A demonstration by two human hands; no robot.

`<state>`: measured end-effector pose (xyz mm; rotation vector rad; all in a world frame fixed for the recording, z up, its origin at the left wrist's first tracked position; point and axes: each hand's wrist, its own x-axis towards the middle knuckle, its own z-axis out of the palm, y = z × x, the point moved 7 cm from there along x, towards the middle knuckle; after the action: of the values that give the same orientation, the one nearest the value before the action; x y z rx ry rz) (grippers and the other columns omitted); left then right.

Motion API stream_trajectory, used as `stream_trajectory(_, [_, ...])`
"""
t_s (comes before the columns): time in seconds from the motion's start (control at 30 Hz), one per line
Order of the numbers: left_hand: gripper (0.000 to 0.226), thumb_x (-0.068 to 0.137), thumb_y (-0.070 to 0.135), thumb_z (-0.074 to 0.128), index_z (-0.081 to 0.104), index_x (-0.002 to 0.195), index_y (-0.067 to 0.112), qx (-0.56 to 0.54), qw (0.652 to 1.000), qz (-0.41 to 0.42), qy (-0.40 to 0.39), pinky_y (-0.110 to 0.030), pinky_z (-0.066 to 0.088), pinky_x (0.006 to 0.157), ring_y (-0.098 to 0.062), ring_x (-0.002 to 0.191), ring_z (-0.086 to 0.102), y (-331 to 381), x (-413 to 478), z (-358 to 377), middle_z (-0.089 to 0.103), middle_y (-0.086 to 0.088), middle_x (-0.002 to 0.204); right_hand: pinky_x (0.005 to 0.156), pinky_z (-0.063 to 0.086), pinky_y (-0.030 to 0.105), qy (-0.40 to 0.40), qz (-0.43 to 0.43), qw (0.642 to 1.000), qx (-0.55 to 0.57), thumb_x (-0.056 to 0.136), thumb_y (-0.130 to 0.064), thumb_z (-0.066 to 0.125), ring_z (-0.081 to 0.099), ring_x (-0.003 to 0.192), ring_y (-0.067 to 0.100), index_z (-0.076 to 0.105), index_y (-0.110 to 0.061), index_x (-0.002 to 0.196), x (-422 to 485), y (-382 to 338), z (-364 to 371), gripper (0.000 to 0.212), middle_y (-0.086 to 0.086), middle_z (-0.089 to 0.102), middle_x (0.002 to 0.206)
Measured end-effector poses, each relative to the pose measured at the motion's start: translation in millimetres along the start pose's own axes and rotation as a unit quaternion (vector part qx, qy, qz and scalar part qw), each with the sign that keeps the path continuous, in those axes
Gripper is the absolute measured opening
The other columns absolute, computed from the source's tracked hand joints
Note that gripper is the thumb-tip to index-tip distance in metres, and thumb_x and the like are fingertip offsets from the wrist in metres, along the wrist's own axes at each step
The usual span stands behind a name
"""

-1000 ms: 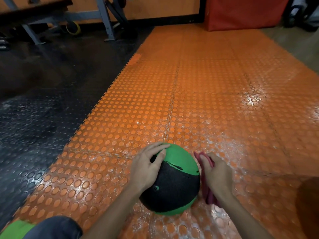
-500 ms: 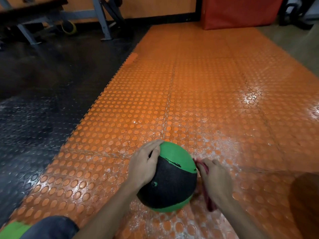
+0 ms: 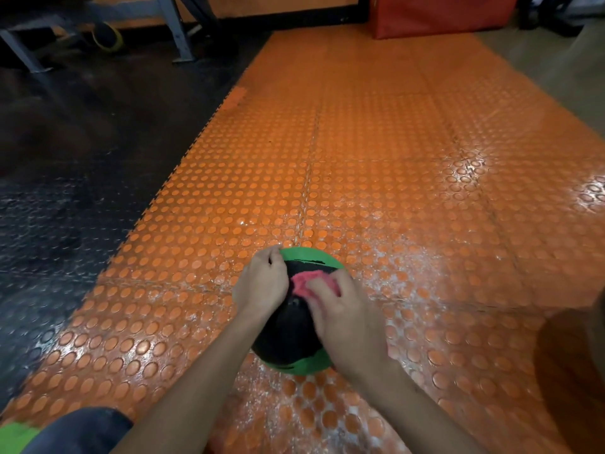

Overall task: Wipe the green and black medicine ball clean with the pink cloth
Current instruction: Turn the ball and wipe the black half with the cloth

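Nearest the camera, below and left of the medicine ball (image 3: 288, 332), a dark trouser leg (image 3: 82, 430) shows, with a green patch (image 3: 14, 437) just beside it at the frame's corner. Both forearms reach up from the bottom edge to the ball.

The ball sits on the orange studded mat (image 3: 376, 191), low in the frame and near centre. It is black through the middle, with green bands at its far and near edges.

Left hand (image 3: 262, 285): on the ball's upper left side, fingers curled over the far green edge, gripping it.

Right hand (image 3: 347, 319): on top of the ball, to the right. Its fingers are bent down over the bunched pink cloth (image 3: 309, 280), pressing it against the black surface. The fingertips are blurred, so the exact hold is unclear. The cloth lies on the ball's top, between the two hands and touching the right one.

The mat around the ball is glossy with whitish smears, mostly to the ball's right.

Left of the ball is dark black flooring (image 3: 65, 208), meeting the mat along a toothed seam.

Far beyond the ball, to the right: a red pad (image 3: 438, 14) stands at the mat's end. Far beyond, to the left: grey metal frame legs (image 3: 172, 27) and a yellow-rimmed object (image 3: 106, 37), too dim to identify.
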<state>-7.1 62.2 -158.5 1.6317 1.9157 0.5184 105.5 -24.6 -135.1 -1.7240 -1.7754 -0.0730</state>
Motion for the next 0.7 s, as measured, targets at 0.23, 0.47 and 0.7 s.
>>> stream_trajectory(0.23, [0.036,0.100,0.031,0.027,0.055,0.123,0.026,-0.062,0.998,-0.027,0.016,-0.039,0.031,0.101,-0.019,0.112,0.046,-9,-3,-4,0.052,0.000,0.132,0.051,0.032,0.023,-0.077,0.255,0.963,0.036,0.093,-0.033,0.044,0.049,0.067,0.014,0.062,-0.019,0.100,-16,112,30,0.024,0.005,0.061,0.092])
stream_trajectory(0.47, [0.035,0.096,0.025,0.032,0.061,0.116,0.028,-0.122,0.990,-0.067,0.014,-0.038,0.034,0.102,-0.023,0.118,0.047,-14,19,-4,0.056,0.005,0.125,0.046,0.043,0.018,0.026,0.047,0.994,0.092,0.089,-0.034,0.046,0.053,0.063,0.010,0.065,-0.021,0.090,-10,13,6,0.023,-0.003,0.059,0.083])
stream_trajectory(0.7, [0.036,0.099,0.034,0.032,0.056,0.126,0.031,-0.100,0.994,-0.046,0.024,-0.032,0.036,0.091,-0.022,0.115,0.051,-9,16,-3,0.057,0.004,0.128,0.040,0.028,0.014,0.028,0.103,0.994,0.025,0.090,-0.036,0.051,0.050,0.056,0.014,0.067,-0.019,0.090,28,39,6,0.024,0.001,0.060,0.078])
